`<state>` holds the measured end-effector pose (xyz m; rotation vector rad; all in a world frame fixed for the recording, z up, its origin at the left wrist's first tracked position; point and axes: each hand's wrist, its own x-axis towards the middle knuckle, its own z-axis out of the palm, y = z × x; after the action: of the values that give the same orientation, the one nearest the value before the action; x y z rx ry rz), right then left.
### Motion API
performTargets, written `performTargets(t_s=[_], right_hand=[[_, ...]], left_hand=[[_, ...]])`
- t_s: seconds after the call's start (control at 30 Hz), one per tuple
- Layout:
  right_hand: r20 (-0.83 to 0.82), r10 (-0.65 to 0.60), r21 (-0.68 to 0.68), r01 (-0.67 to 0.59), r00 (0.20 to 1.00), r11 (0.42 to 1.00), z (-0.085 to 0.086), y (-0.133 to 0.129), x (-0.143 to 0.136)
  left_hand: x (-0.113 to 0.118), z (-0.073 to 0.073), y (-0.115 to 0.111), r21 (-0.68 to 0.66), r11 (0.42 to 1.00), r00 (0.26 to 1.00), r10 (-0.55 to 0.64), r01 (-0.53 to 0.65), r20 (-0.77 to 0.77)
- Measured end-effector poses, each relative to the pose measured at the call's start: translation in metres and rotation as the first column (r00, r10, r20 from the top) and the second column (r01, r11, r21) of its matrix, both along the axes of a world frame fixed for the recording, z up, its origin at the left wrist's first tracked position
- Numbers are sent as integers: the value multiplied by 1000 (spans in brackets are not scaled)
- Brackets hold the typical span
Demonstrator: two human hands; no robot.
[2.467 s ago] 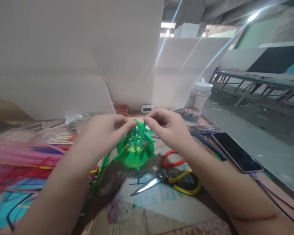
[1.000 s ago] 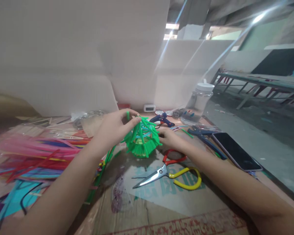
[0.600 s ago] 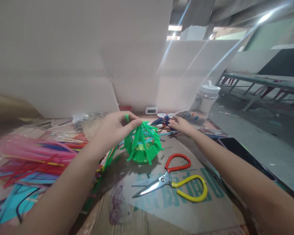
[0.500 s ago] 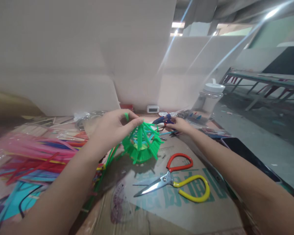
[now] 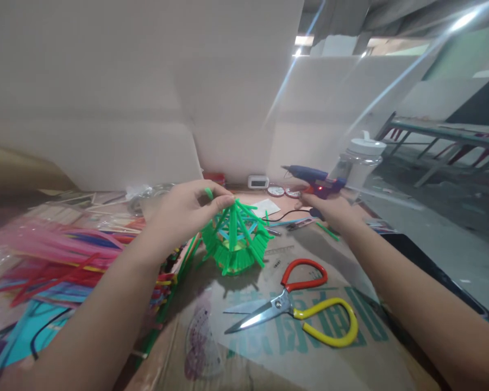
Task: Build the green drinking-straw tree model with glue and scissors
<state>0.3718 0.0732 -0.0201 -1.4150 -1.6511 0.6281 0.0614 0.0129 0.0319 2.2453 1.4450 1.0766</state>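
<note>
My left hand [image 5: 195, 203] pinches the top of a green pipe-cleaner structure [image 5: 234, 247], cone-shaped with light blue strips inside, just above the cardboard. In my right hand [image 5: 328, 206] is a blue glue gun [image 5: 315, 179], raised at the back right, nozzle toward the left and a small red light glowing on its body. Scissors [image 5: 283, 304] with one red and one yellow handle lie spread on the cardboard [image 5: 277, 369], in front of the green structure.
Colourful pipe cleaners [image 5: 65, 250] are heaped at the left. A clear bottle [image 5: 361, 163] with a white lid stands at the back right, near a dark phone [image 5: 432, 271]. A protractor [image 5: 204, 342] lies at the front; a small white device [image 5: 258, 182] is at the back.
My right hand has lifted the glue gun from the table's back, up and to the right. My left hand still holds the green structure's top. The view has shifted slightly.
</note>
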Motion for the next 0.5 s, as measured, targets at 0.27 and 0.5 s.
performTargets(t_s=[0.27,0.5], right_hand=[[-153,458,114,-444,876,889,26,-48,-30],[-38,519,156,-508,854,847,21,-70,-36]], left_hand=[[0,-1,2,-9,1000,999,-24,25,40],[0,-3,4,89,995,999,-51,51,2]])
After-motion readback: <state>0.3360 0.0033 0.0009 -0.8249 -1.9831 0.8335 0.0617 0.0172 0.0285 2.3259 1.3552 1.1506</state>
